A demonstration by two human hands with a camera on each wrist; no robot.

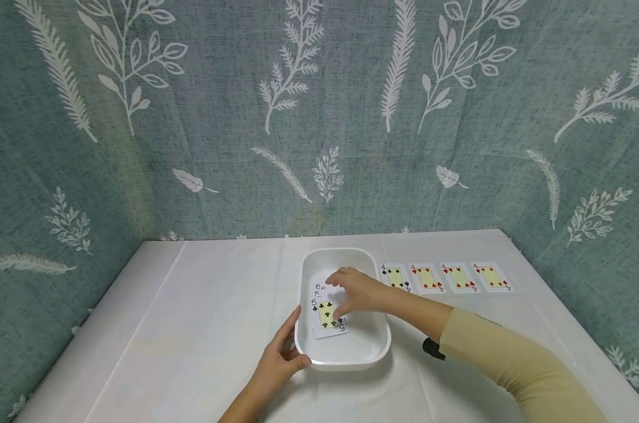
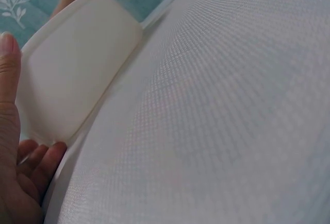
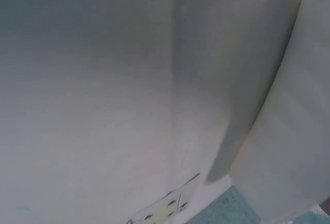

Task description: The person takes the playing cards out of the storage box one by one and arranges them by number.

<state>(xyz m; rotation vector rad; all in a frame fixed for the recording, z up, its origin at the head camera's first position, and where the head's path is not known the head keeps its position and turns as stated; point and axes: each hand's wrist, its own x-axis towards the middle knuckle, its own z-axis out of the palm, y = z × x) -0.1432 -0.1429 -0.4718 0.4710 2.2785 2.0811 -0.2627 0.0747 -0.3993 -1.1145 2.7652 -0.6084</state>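
Note:
A white tray (image 1: 346, 363) stands on the table with a small stack of playing cards inside. On top lies a five of clubs (image 1: 326, 323); the corners of other cards, one marked 6, show just behind it. My left hand (image 1: 279, 355) grips the tray's near left corner, thumb at the front and fingers along the side. In the left wrist view, curled fingers (image 2: 46, 162) meet the tray's lower edge. My right hand (image 1: 357, 291) reaches over the right wall, thumb and fingers spread apart above the stack. Its thumb overlaps the five's right edge in the head view.
To the right of the tray runs a row of face-up fours, a black-suited card (image 1: 395, 276) first, then red ones (image 1: 459, 277). A white cloth covers the table (image 1: 203, 329). Leaf-patterned green fabric (image 1: 219, 176) hangs behind and at both sides.

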